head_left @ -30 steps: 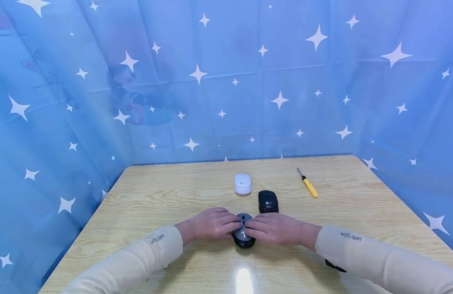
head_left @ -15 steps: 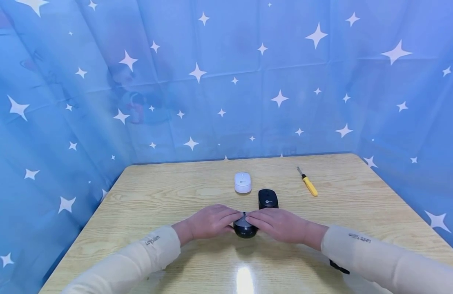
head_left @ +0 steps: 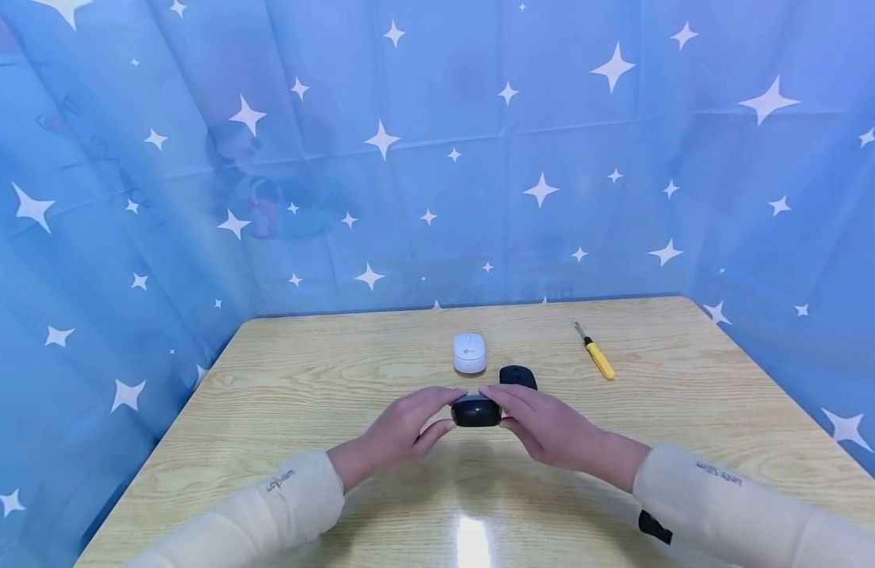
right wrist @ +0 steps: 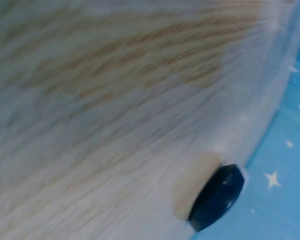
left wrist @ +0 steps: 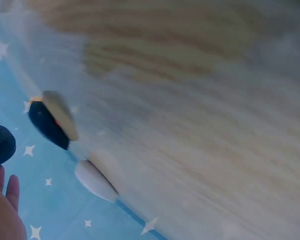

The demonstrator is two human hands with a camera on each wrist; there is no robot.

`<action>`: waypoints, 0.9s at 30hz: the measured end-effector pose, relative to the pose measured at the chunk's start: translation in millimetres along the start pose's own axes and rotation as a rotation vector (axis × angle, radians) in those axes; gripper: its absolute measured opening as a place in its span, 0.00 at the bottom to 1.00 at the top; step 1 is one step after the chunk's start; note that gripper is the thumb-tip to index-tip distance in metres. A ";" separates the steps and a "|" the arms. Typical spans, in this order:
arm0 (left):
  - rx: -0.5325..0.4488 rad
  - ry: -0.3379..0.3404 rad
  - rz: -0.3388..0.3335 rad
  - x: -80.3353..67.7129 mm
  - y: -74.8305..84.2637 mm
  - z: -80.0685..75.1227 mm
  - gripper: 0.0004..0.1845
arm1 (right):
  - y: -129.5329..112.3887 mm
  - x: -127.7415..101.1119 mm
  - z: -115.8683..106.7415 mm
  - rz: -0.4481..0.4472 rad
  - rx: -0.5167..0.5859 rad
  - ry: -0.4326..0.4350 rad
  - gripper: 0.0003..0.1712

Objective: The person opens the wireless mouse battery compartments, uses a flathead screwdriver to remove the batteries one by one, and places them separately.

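In the head view a grey and black computer mouse is held up above the table between both hands, its black rear end facing me. My left hand grips its left side, fingers on top and thumb below. From the right, my right hand grips it in the same way. The left wrist view shows the dark end of the held mouse over the fingertips of the left hand. Just behind the right hand, a black mouse rests on the table, its near part hidden.
A white mouse lies farther back on the wooden table. To the right is a screwdriver with a yellow handle. Behind the table hangs a blue curtain with white stars.
Both hands have lifted the grey and black mouse off the table and tilted it, so its top has turned from view and its rear end shows. The other objects stay put.
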State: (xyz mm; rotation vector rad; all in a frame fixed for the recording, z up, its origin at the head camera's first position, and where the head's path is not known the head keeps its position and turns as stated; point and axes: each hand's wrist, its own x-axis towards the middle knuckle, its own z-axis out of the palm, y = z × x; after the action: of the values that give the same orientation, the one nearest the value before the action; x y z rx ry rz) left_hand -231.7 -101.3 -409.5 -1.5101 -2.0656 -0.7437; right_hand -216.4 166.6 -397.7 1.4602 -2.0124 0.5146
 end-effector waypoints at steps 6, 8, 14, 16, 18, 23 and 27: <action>-0.247 0.024 -0.178 4.7 14.4 -1.0 0.20 | -7.0 3.9 -4.6 0.132 0.141 0.041 0.24; -0.321 0.037 -0.233 6.2 18.6 -0.8 0.20 | -10.2 5.5 -5.3 0.172 0.202 0.063 0.23; -0.507 0.114 -0.391 7.5 28.7 2.9 0.19 | -20.5 8.3 -4.3 0.352 0.393 0.108 0.28; -0.591 0.134 -0.445 7.7 31.3 4.1 0.18 | -22.8 8.9 -3.1 0.405 0.448 0.126 0.27; -0.680 0.149 -0.492 8.3 33.8 5.4 0.19 | -24.7 9.5 -1.9 0.454 0.501 0.141 0.26; -0.837 0.175 -0.613 9.7 38.1 7.5 0.19 | -28.4 11.4 -1.2 0.594 0.626 0.141 0.23; -0.908 0.185 -0.673 9.7 40.7 8.6 0.20 | -30.8 11.6 -1.8 0.720 0.711 0.115 0.22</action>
State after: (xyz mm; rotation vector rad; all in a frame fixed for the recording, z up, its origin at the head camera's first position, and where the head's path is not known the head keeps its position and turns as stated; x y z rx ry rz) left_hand -195.9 -78.7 -403.5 -0.9820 -2.1911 -2.2029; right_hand -189.3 149.5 -389.7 0.9419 -2.3429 1.7053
